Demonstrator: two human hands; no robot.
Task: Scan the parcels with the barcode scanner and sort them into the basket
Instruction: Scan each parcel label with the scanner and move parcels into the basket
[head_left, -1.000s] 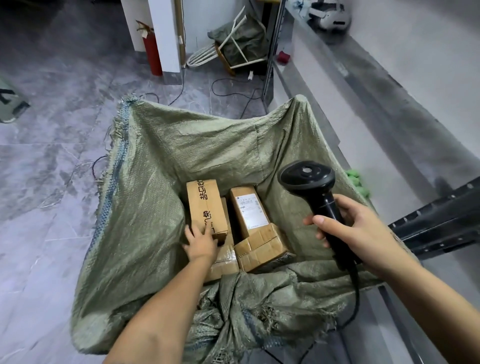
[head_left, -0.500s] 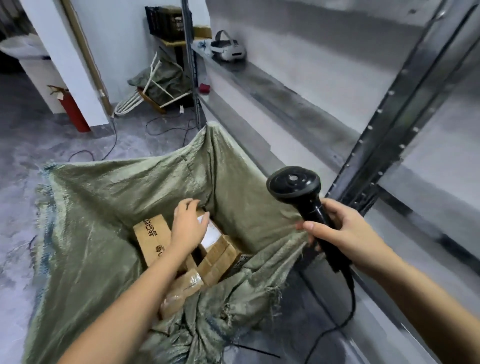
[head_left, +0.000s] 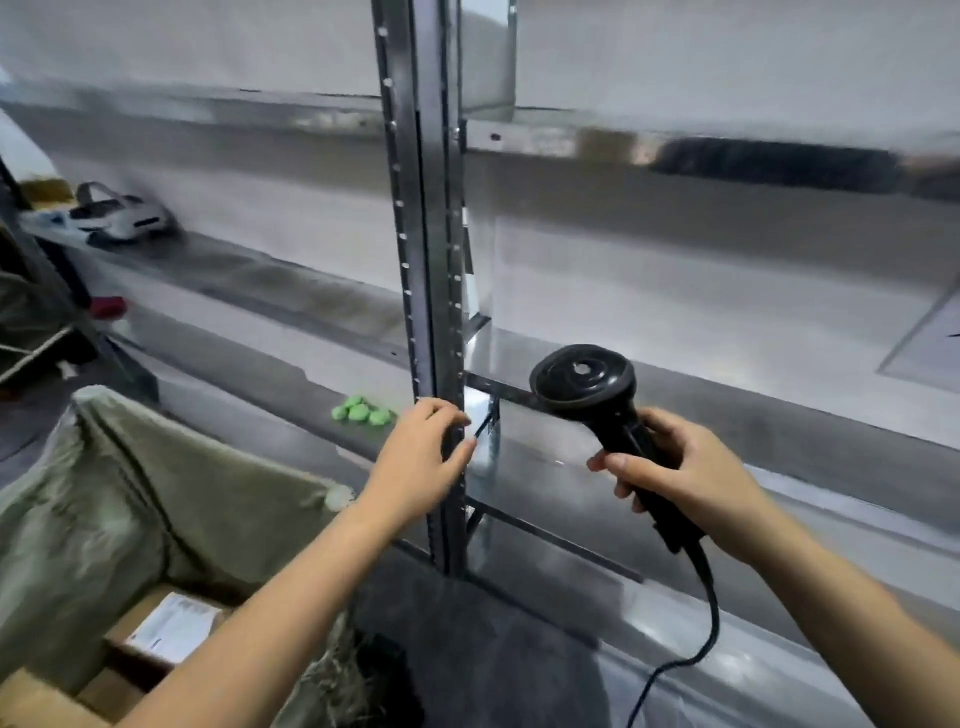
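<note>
Head view: gripping barcode scanner (head_left: 582, 384) by handle in right hand (head_left: 685, 473); left hand (head_left: 415, 457) curling round shelf upright (head_left: 421, 208); parcels (head_left: 171, 629) lying low-left in sack (head_left: 104, 493), nearer left hand.

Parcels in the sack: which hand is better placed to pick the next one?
Left, likely. The left hand holds only the shelf upright and is nearer the parcels; the right hand grips the scanner.

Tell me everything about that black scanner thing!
The scanner is black and looks plastic, with a round flat head on a straight handle. It is held head up, leaning left, before the metal shelf. The right hand grips the handle. A black cable hangs from its lower end.
</note>
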